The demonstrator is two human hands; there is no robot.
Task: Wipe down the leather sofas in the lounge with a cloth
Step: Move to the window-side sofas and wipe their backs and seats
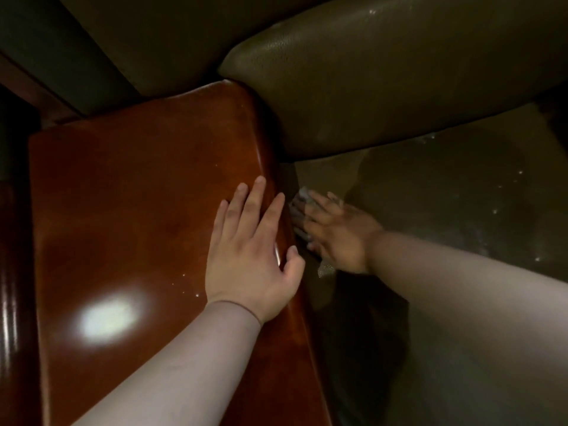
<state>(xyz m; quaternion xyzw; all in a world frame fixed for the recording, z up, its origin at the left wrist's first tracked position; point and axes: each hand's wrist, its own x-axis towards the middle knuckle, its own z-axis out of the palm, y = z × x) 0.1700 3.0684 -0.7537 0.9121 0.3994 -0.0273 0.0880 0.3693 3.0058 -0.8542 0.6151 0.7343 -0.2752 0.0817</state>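
Note:
My left hand (252, 256) lies flat with fingers straight on the glossy wooden armrest (129, 210) of the sofa. My right hand (335, 232) is down beside the armrest's inner face, pressing a pale cloth (299, 207) against the dark olive leather there. The hand is blurred and in shadow; its fingers look spread over the cloth. Only the cloth's edges show around the fingers and below the palm. The leather seat (461, 186) stretches to the right, with small shiny droplets on it.
A bulging leather back cushion (368, 72) hangs over the seat at the top. A second dark cushion (153, 32) sits behind the armrest. A polished wooden rail (9, 272) runs down the far left edge.

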